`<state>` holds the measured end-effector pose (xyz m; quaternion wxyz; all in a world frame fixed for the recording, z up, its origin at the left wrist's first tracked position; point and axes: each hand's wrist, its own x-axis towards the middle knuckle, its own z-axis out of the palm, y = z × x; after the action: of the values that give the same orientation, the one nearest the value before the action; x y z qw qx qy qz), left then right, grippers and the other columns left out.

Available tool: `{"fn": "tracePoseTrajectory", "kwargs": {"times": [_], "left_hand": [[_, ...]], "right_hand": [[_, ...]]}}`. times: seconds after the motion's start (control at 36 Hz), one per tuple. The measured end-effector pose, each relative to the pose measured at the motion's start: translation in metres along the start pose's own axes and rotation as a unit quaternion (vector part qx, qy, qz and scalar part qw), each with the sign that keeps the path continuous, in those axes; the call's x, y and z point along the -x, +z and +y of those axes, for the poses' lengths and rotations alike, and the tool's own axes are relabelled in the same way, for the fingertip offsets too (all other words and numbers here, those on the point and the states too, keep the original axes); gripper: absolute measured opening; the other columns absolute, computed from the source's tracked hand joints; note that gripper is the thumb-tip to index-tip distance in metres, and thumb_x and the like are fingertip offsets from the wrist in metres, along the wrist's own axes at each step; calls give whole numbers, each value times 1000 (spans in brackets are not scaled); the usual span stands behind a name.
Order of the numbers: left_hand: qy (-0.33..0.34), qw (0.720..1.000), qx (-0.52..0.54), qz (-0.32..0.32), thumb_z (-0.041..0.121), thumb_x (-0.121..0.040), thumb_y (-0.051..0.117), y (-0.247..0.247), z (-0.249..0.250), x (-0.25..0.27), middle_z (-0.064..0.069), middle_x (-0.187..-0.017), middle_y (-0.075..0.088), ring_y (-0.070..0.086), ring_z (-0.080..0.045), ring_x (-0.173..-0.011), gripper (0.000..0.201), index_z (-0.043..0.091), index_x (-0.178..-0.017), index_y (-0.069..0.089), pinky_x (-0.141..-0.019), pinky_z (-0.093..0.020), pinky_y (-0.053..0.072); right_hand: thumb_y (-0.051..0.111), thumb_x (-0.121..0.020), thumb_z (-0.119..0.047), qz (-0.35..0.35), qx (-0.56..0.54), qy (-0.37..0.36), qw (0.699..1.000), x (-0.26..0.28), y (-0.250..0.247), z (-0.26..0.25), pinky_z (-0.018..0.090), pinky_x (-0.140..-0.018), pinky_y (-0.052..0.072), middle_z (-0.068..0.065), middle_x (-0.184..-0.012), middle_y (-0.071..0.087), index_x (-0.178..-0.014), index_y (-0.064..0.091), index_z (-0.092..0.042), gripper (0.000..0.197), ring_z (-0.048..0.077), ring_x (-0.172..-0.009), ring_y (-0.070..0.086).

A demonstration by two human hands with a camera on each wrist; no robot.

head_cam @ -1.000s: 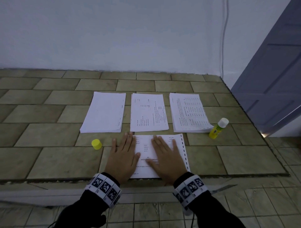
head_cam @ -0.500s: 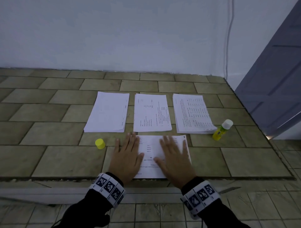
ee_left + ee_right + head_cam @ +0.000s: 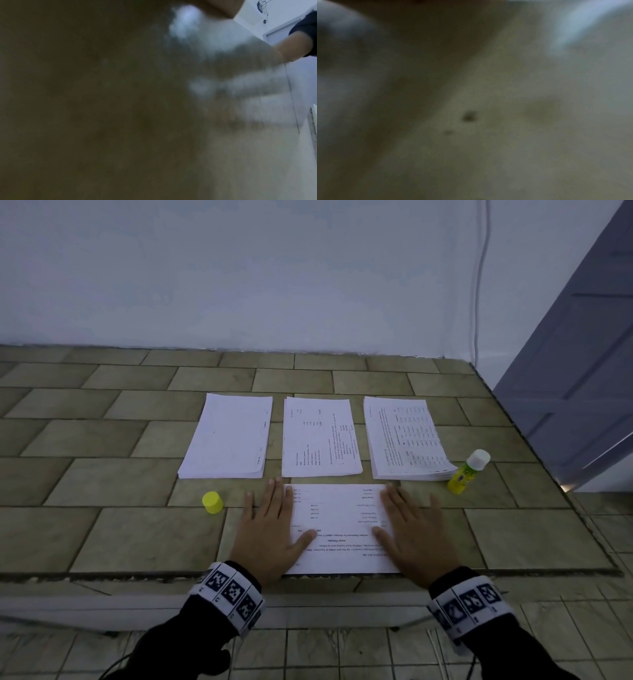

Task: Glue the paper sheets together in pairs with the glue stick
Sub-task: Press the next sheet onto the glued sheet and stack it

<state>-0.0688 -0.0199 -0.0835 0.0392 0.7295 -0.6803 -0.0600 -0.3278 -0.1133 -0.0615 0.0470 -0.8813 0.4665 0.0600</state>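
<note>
Apparently both palms are smoothing a glued pair flat: the left hand [image 3: 270, 530] and right hand [image 3: 412, 534] lie with straight fingers on the sheet [image 3: 339, 529] at lower centre, grasping nothing, likely pressing so the glue bonds. Three stacks [image 3: 320, 438] wait in a row above it. The glue stick [image 3: 467, 472] stands uncapped at right, its yellow cap [image 3: 212, 502] left of the hands. Printed text faces away; it and the stick's label are too small to read.
</note>
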Motion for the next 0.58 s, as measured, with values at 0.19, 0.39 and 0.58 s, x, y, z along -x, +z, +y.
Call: {"fn": "tracePoseTrajectory", "kwargs": {"times": [0.19,0.39,0.58], "left_hand": [[-16,999,-13,-45,83,-67,-27,-9,5,-1,-9,-160,-18,-20,-21,-147,117,8,-155,-6,-118,-51,-13],[-31,999,29,-31,79,-70,-30,-16,8,-3,-12,-161,-17,-22,-22,-146,115,9,-155,0,-117,-51,-10],[41,998,45,10,54,-99,-6,-16,55,-11,-13,-162,14,10,-28,-150,78,8,-151,30,-117,-57,15]], "right_hand": [[2,-101,-47,56,-14,-30,998,-7,-10,-42,56,-109,21,12,-145,48,-137,50,-6,73,26,-136,43],[-28,-77,-65,33,-68,-65,995,-19,9,-59,46,-115,-14,3,-162,4,-154,7,-11,100,16,-149,-2],[3,-100,-47,60,-86,-51,993,-18,11,-61,54,-118,13,8,-155,31,-147,36,-6,70,22,-144,28]]}}
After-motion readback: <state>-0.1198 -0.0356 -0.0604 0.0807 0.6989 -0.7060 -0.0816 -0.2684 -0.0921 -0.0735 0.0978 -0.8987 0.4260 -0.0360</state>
